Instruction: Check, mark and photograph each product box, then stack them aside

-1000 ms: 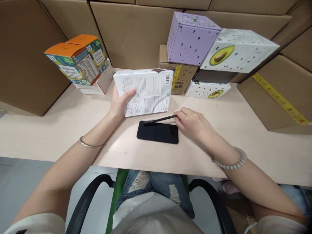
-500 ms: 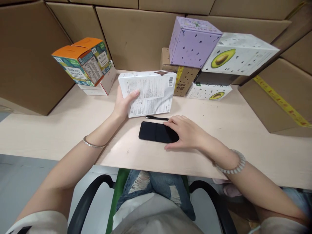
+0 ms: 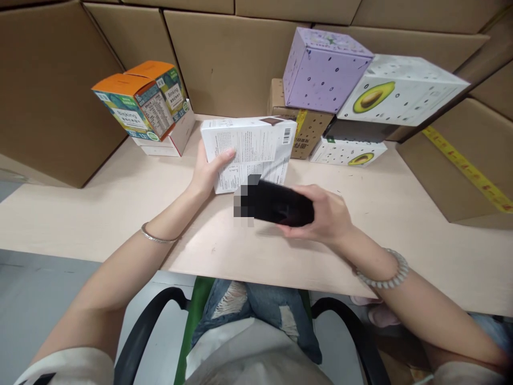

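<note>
My left hand (image 3: 208, 170) grips the left edge of a flat white box (image 3: 248, 144), its thumb across the printed face with a barcode in the upper right corner. The box is propped up on the table. In my right hand (image 3: 326, 214) is a black smartphone (image 3: 284, 204), held by its right end and raised off the tabletop in front of the box's lower edge. Part of the phone's left end is blurred by a pixelated patch. The pen that lay behind the phone is hidden now.
Two orange-topped Binking boxes (image 3: 136, 101) rest on a white box (image 3: 164, 144) at the left. Stacked at the back right are a purple box (image 3: 326, 72), a brown box (image 3: 310, 131) and white avocado boxes (image 3: 396, 96). Large cartons (image 3: 236, 64) wall the pale table (image 3: 380, 230).
My right hand has picked the phone up from the table and tilted it, and the phone now covers the pen and the box's lower part. My left hand keeps its hold on the box.
</note>
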`<control>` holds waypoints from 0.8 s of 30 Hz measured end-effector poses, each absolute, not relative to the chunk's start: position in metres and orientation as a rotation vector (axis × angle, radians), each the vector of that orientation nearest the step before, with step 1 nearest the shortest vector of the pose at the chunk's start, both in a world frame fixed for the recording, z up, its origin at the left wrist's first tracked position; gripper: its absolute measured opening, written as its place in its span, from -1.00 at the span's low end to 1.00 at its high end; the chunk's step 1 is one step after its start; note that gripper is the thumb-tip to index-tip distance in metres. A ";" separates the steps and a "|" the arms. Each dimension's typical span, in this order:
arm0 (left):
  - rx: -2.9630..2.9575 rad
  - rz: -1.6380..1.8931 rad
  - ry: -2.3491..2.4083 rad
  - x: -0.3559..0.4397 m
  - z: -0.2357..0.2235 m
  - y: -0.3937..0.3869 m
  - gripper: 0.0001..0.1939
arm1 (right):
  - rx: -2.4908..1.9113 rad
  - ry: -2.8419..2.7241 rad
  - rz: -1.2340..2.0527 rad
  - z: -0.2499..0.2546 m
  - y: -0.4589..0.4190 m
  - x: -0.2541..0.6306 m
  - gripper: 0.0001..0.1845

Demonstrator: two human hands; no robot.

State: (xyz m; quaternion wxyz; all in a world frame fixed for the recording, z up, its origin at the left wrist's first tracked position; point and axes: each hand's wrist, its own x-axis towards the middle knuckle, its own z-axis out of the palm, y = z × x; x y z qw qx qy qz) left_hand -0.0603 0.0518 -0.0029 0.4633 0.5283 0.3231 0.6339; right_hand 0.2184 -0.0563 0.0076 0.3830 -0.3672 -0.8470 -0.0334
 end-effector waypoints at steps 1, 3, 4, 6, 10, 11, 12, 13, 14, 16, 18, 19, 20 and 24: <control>1.296 1.561 0.793 -0.060 -0.002 0.051 -0.33 | -0.969 -2.087 -0.102 0.009 -0.057 0.220 -0.23; 1.301 1.563 0.791 -0.059 -0.002 0.051 -0.33 | -1.015 -1.949 -0.104 0.011 -0.058 0.222 -0.14; 1.305 1.561 0.791 -0.059 -0.002 0.051 -0.33 | -1.027 -1.883 -0.100 0.012 -0.058 0.222 -0.11; 1.311 1.553 0.798 -0.059 -0.002 0.051 -0.32 | -1.024 -1.774 -0.104 0.013 -0.058 0.222 -0.08; 1.323 1.562 0.812 -0.059 -0.002 0.051 -0.29 | -0.942 -1.706 -0.109 0.015 -0.055 0.222 -0.07; 1.322 1.562 0.813 -0.058 -0.002 0.050 -0.28 | -0.907 -1.709 -0.103 0.015 -0.054 0.222 -0.07; 1.319 1.559 0.815 -0.058 -0.002 0.050 -0.28 | -0.878 -1.712 -0.098 0.016 -0.054 0.223 -0.07; 1.315 1.554 0.817 -0.058 -0.002 0.049 -0.28 | -0.859 -1.712 -0.097 0.016 -0.054 0.223 -0.07; 1.311 1.551 0.817 -0.057 -0.002 0.049 -0.28 | -0.857 -1.710 -0.101 0.016 -0.054 0.222 -0.07; 1.299 1.546 0.817 -0.057 -0.002 0.048 -0.27 | -0.894 -1.700 -0.117 0.017 -0.056 0.221 -0.09; 1.287 1.544 0.821 -0.057 -0.003 0.048 -0.27 | -0.931 -1.697 -0.128 0.017 -0.057 0.219 -0.11; 1.282 1.543 0.825 -0.057 -0.003 0.048 -0.28 | -0.934 -1.700 -0.135 0.017 -0.058 0.218 -0.12; 1.281 1.540 0.828 -0.057 -0.004 0.048 -0.28 | -0.921 -1.705 -0.144 0.017 -0.058 0.218 -0.11; 1.288 1.536 0.833 -0.058 -0.004 0.048 -0.30 | -0.858 -1.721 -0.157 0.015 -0.056 0.218 -0.04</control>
